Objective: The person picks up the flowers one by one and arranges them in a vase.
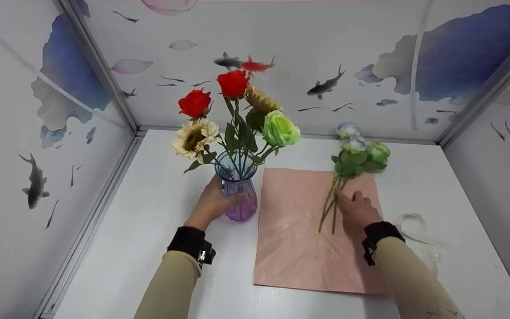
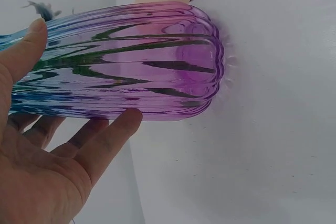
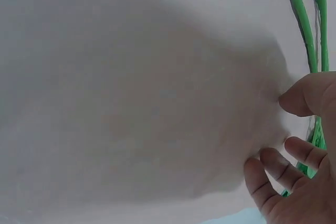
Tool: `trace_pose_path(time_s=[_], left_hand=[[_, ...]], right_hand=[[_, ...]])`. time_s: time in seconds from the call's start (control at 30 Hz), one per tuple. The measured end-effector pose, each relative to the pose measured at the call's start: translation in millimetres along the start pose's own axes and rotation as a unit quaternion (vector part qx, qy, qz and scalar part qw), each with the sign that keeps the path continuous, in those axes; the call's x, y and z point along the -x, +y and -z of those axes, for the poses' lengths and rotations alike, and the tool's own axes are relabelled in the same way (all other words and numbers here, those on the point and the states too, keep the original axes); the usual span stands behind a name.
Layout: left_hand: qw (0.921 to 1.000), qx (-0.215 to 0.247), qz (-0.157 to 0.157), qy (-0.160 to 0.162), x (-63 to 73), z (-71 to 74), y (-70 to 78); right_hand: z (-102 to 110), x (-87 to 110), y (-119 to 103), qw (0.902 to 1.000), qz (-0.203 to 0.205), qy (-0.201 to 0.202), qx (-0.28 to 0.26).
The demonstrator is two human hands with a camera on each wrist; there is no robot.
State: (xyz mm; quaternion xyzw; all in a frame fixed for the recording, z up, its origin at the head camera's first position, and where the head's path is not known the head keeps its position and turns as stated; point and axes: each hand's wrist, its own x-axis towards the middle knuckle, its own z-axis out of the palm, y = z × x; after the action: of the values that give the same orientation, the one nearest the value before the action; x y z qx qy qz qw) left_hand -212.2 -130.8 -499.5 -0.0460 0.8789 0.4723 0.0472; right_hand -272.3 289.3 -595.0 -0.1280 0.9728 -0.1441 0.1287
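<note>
My left hand [image 1: 214, 203] holds a ribbed glass vase [image 1: 241, 206], blue at its rim and purple at its base. In the left wrist view, thumb and fingers lie on opposite sides of the vase [image 2: 157, 72]. Red roses [image 1: 233, 84], cream sunflowers [image 1: 194, 138] and a green rose [image 1: 280, 128] stand in it. My right hand [image 1: 359, 210] is at the green stems [image 1: 328, 210] of several flowers lying on pink paper [image 1: 290, 248]. Their heads are pale blue blooms [image 1: 352, 144] and a green bloom [image 1: 378, 151]. In the right wrist view, the fingers are loosely bent beside the stems [image 3: 302, 19].
A white ribbon [image 1: 414, 226] lies loosely curled on the white table [image 1: 148, 221], right of the paper. Printed panels [image 1: 326, 44] with fish and lily pads enclose the table at the back and both sides.
</note>
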Motion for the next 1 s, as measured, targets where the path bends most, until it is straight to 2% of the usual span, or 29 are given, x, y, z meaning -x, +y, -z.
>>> trace_pose_path(time_s=[0.17,0.33,0.47,0.57,0.67,0.77,0.9,1.0], left_hand=[[1.0,-0.004,0.0,-0.004,0.6,0.0,2.0],[1.0,-0.008,0.002,0.0,0.4,0.8,2.0],[0.9999,-0.008,0.01,0.003,0.5,1.3,2.4],[0.9999,-0.01,0.013,0.004,0.3,1.3,2.9],[0.9999,-0.01,0.013,0.005,0.1,0.6,2.2],[0.9998,-0.012,0.012,0.005,0.0,-0.2,1.4],[0.9998,-0.014,0.011,0.007,-0.1,-1.1,0.2],[0.9998,-0.012,0.01,0.009,-0.5,-1.4,-1.0]], right_hand=[[-6,-1.5,1,0.9999,-0.004,0.01,0.013],[-10,0.7,6,0.9975,0.031,0.06,0.018],[-10,3.2,8,0.9909,0.068,0.114,0.023],[-9,4.7,7,0.9877,0.078,0.136,0.006],[-6,5.4,3,0.9897,0.044,0.131,-0.037],[-2,5.5,0,0.989,-0.013,0.116,-0.09],[1,3.6,-2,0.9821,-0.075,0.106,-0.136],[2,1.5,0,0.9725,-0.113,0.101,-0.177]])
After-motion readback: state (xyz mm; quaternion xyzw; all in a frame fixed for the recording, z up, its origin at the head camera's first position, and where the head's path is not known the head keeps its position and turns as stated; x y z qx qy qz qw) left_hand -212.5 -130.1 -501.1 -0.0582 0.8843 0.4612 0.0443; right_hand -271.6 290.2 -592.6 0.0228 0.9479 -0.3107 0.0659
